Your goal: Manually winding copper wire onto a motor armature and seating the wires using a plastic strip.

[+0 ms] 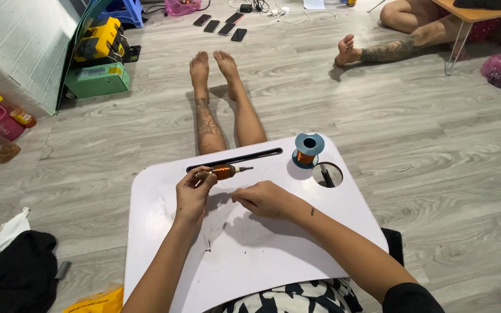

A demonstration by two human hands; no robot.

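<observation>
My left hand (193, 191) holds a small motor rotor with copper winding (224, 171) by its left end, lifted just above the white lap table (163, 220). Its shaft points right. My right hand (264, 198) rests on the table just right of the left one, fingers pinched together, apparently on a thin wire that is too fine to make out. A spool of copper wire (307, 150) with blue-grey flanges stands at the table's far right, beside a round cup hole (327, 174).
My bare legs (227, 110) stretch ahead on the grey wood floor. Another person's leg (389, 49) lies at the far right near a low table (482, 11). Several phones (221, 24), a yellow power tool (101, 39) on a green box (97, 80), dark clothes (13, 272) at left.
</observation>
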